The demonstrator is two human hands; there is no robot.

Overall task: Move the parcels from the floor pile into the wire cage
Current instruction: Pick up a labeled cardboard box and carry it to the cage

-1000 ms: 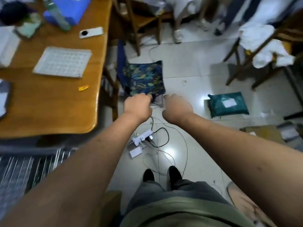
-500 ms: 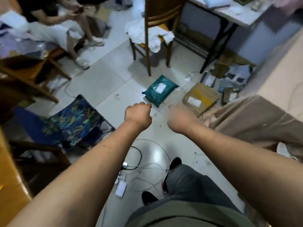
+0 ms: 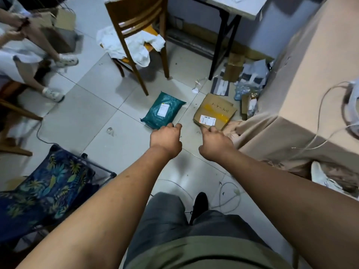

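**Teal-green plastic mailer bag point(image 3: 163, 111) and flat brown cardboard box point(image 3: 219, 109) not yet lifted**

Both lay on the grey tiled floor point(image 3: 93, 113); the wire cage was out of view. The left hand point(image 3: 166, 139) hovered curled and empty near the bag, the right hand point(image 3: 214, 142) empty, forefinger out, near the box. Beige draped cloth point(image 3: 291, 113) crowded the box's right edge; bare tile lay near.

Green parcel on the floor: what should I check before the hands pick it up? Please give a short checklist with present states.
1. Left hand and right hand free: ok, both hold nothing.
2. Green parcel lies flat, nothing on top: ok.
3. Grip on it: not ok, no hand holds it.
4. Wire cage in view: not ok.
5. Floor by the feet: not ok, loose cable lies there.
6. Weight: cannot tell.
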